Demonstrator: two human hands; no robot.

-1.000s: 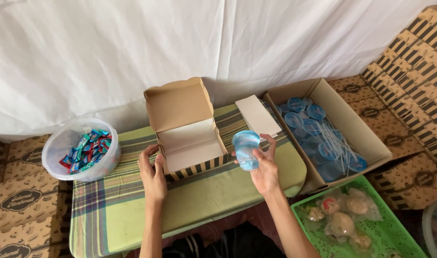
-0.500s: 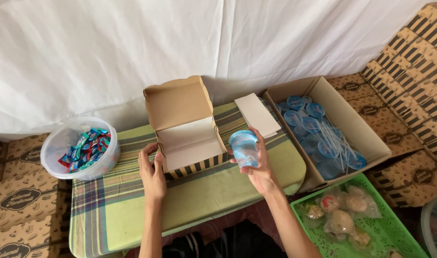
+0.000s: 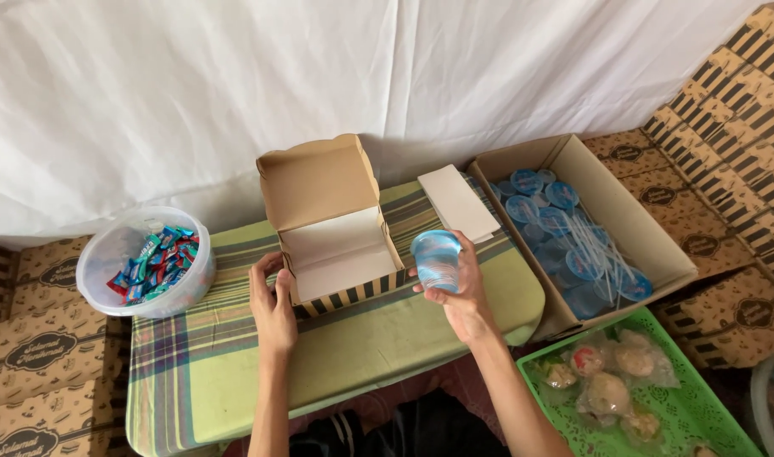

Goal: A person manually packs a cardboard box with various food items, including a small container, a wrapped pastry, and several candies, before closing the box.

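Now, taking the open snack box [image 3: 336, 245] as the anchor and sweeping across. Far off to its left sits a clear round tub [image 3: 145, 262] heaped with bright wrapped sweets, perched at the left end of the striped green cloth [image 3: 201, 372]. Closer in, the left hand [image 3: 272, 305] rests against the box's left front corner, fingers loosely curled and steadying the wall, gripping nothing else. The box itself stands lid up, and its white inside looks bare, so by my reading the filling has barely begun.

Just right of the box's front corner, the right hand [image 3: 459, 292] has its fingers wrapped around a sealed blue-topped water cup [image 3: 436, 260], held tilted in the air at the box's right rim, not yet inside. Behind that hand, right of the lid, lies a flat folded box blank [image 3: 459, 203]. Further right, a long cardboard carton [image 3: 607, 211] holds more blue-lidded cups with a bundle of clear straws [image 3: 594, 245] laid over them. Lower right of the box, a green basket [image 3: 700, 415] carries bagged snacks [image 3: 611, 381].

I judge it as one cup in hand and nothing packed; cup, sweets and snacks all appear left to go in.
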